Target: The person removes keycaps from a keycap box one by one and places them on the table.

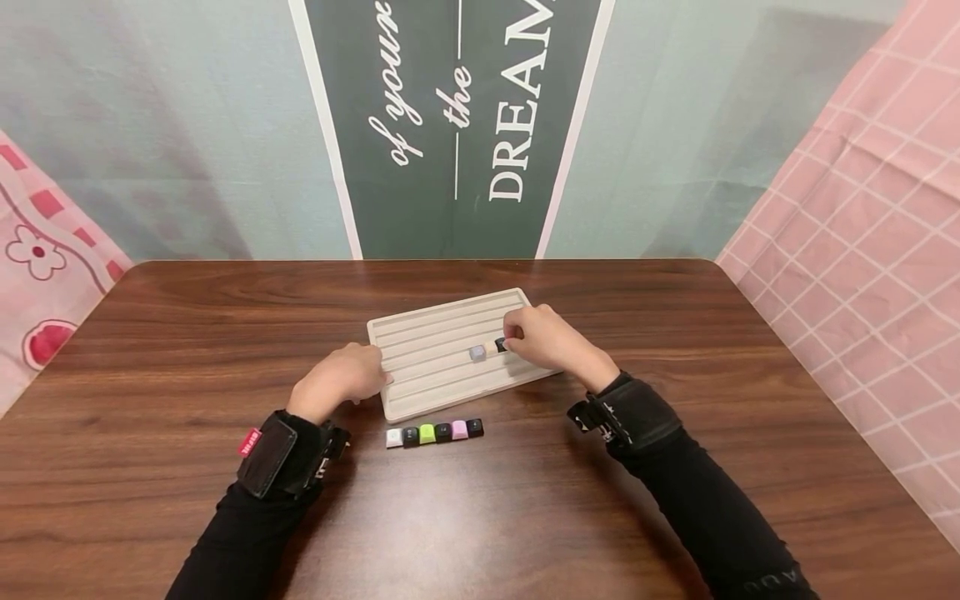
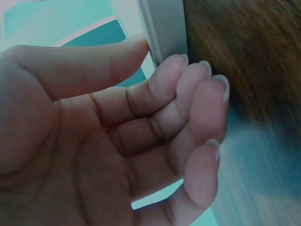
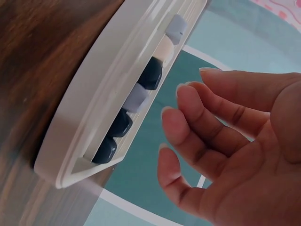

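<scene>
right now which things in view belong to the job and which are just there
Seem part of the job:
- tray
- six keycaps in it
- row of six keycaps in front of it

Seem just there:
- table, only support
- lettered backdrop
- pink grid cloth

Ridged cream tray (image 1: pixel 420 350), skewed; six keycaps (image 3: pixel 136 98) inside, keycap row (image 1: pixel 443 432) beside.

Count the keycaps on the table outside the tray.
6, in front of the tray, left to right: white keycap, black keycap, lime keycap, second black keycap, pink keycap, third black keycap. Others could be hidden.
</scene>
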